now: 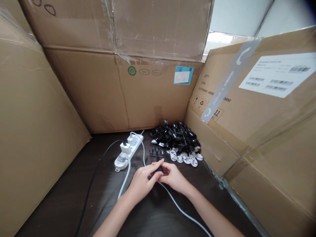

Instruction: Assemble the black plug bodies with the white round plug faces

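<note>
My left hand [142,180] and my right hand [174,177] meet over the dark tabletop [74,204], fingers pinched together on a small black part [160,171] held between them. A grey cable [180,207] runs under my hands toward the near edge. Just beyond my fingers lies a pile of small black parts [176,135] with several white round pieces [186,158] along its near side. A short black piece [156,152] lies apart from the pile.
A white power strip [128,149] with a white plug in it lies left of the pile, its white and grey cables trailing toward me. Tall cardboard boxes [128,95] wall in the table on the left, back and right.
</note>
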A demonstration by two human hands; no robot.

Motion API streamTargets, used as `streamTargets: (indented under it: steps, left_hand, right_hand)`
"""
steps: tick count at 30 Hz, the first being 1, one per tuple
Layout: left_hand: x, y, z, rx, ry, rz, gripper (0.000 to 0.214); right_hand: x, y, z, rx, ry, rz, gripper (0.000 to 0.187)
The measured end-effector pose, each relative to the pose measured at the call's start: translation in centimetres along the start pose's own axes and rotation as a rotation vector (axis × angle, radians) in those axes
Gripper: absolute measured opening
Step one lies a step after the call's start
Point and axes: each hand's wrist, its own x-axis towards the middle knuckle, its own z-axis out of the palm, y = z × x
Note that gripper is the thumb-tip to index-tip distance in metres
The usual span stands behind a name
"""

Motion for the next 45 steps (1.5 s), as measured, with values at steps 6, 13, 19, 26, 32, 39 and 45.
streamTargets:
  steps: [6,13,19,26,32,39,45]
  left_hand:
    - [-0.2,-0.7,0.3,0.131,0.036,0.078,0.043]
    - [-0.4,-0.7,1.0,0.219,0.219,0.250,0.040]
    - [-0.4,-0.3,1.2,0.197,0.274,0.272,0.038]
    - [-0.4,0.1,0.9,0.079,0.236,0.210,0.036]
    - [-0.3,0.0,0.3,-0.112,0.150,0.063,0.037]
    - [-0.1,0.0,0.4,-0.189,0.123,-0.042,0.039]
    - [-0.1,0.0,0.6,-0.256,0.128,-0.076,0.036]
  right_hand:
    - [-0.2,-0.3,0.2,-0.074,0.034,-0.035,0.047]
    - [-0.3,-0.3,-0.2,-0.295,0.051,-0.096,0.044]
    - [-0.3,-0.3,-0.2,-0.278,0.064,-0.090,0.045]
    - [-0.4,-0.8,0.2,-0.237,0.080,-0.112,0.045]
    - [-0.5,-0.7,0.4,-0.207,0.101,-0.091,0.053]
    - [-0.3,-0.5,0.1,-0.089,0.032,-0.124,0.028]
    - [-0.4,-0.3,0.3,-0.038,-0.007,-0.098,0.020]
